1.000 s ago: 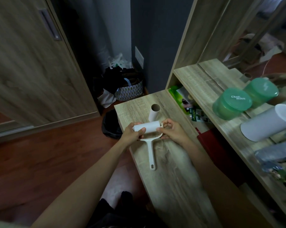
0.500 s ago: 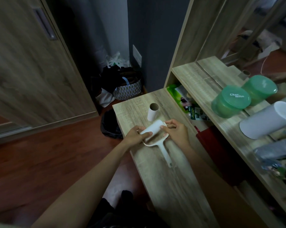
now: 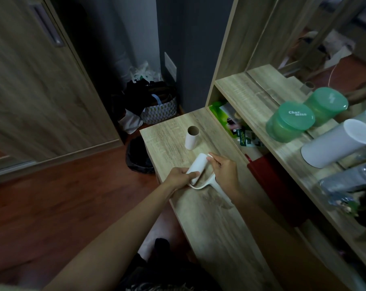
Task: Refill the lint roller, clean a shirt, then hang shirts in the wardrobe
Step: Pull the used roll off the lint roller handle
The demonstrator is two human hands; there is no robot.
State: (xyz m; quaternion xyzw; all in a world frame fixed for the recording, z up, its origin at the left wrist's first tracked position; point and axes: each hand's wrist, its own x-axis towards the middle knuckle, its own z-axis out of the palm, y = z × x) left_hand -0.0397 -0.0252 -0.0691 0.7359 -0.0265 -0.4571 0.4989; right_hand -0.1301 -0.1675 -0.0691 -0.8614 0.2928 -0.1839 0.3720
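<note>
Both hands meet over the far half of the desk (image 3: 215, 227), a long wood-grain top running away from the person, with shelves along its right edge. On its far left corner an empty cardboard core (image 3: 191, 138) stands upright, well apart from the work.

Nearer, the lint roller (image 3: 201, 181) lies tilted across the desk's middle, handle trailing back toward the person under the right wrist. Its white refill roll (image 3: 197, 168) has its long axis running diagonally, near end low left, far end up right.

That slant decides the next move, I'd say: the roll has to slide along this axis to seat on the frame.

Left hand (image 3: 179, 177) is closed around the roll's near end, fingers wrapped, thumb on top. Right hand (image 3: 225, 172) sits just right of the roll, fingertips (image 3: 210, 158) pinched at its far end, where the frame's arm seems to be; whether the palm also presses the handle, I cannot tell.
</note>
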